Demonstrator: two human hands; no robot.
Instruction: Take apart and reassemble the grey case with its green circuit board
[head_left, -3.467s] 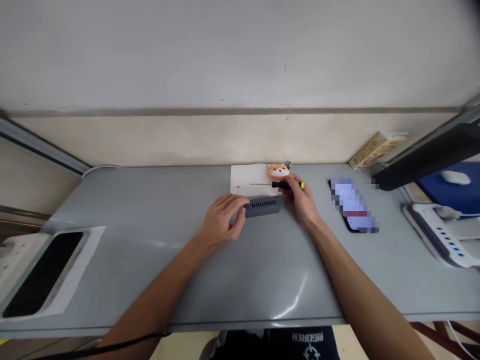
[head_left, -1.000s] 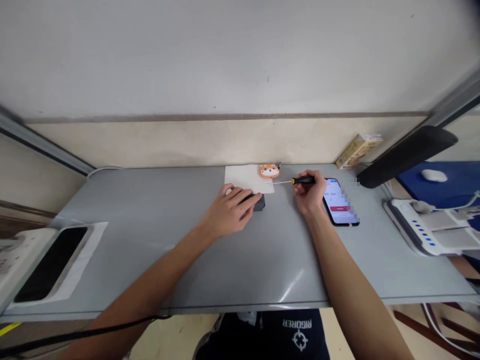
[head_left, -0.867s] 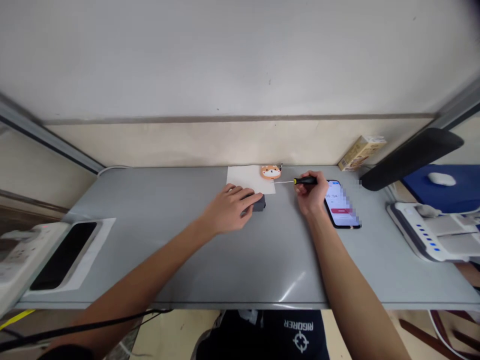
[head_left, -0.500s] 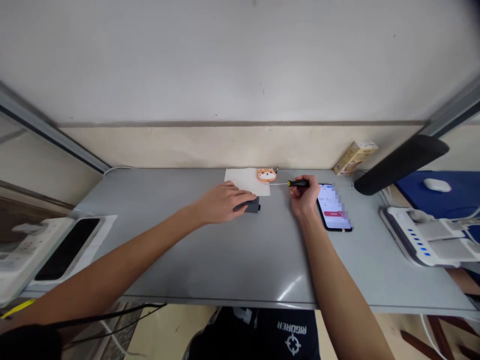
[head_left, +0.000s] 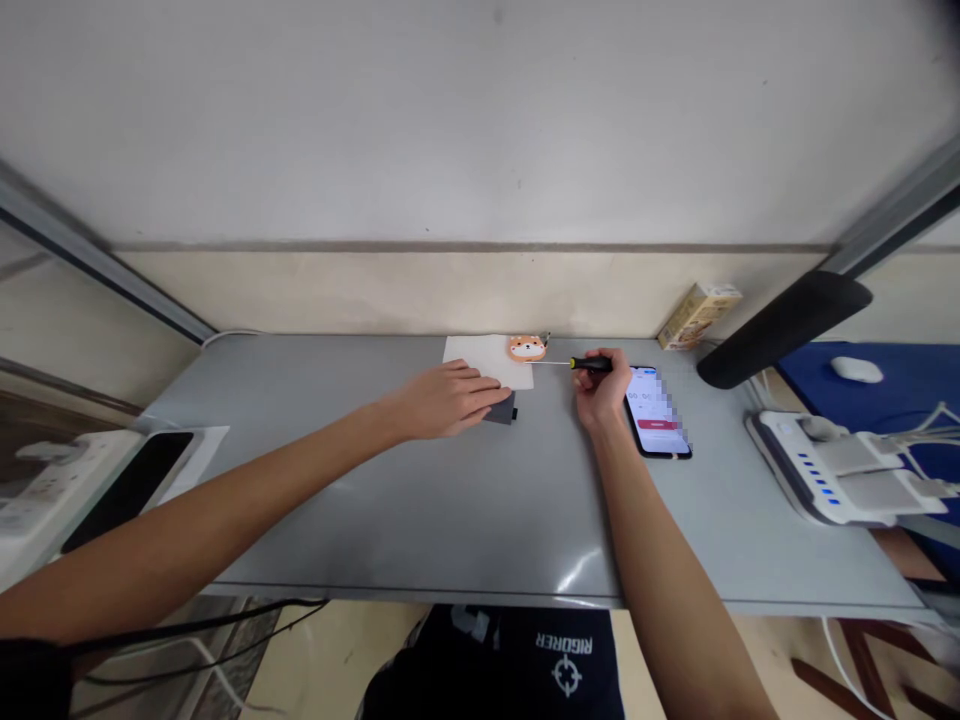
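Observation:
My left hand (head_left: pixel 444 400) lies over the left part of a small dark grey rectangular box (head_left: pixel 500 408) on the desk. Its fingers are stretched across the box and hide much of it; a small black tab sticks out at the right end. My right hand (head_left: pixel 602 388) is closed around a screwdriver (head_left: pixel 589 364) with a black and yellow handle. The thin shaft points left, its end close to an orange and white animal-face item (head_left: pixel 527 348). A white sheet of paper (head_left: pixel 472 350) lies partly under that item, just beyond my left hand.
A phone with a lit screen (head_left: pixel 657 415) lies right of my right hand. Farther right are a small carton (head_left: pixel 697 316), a black cylinder (head_left: pixel 784 330) and a power strip with plugs (head_left: pixel 832 480). A dark phone (head_left: pixel 124 490) is at the far left.
The grey box has turned under my left hand, so a plainer face shows. My right hand keeps the screwdriver in nearly the same place. The whole view has shifted slightly.

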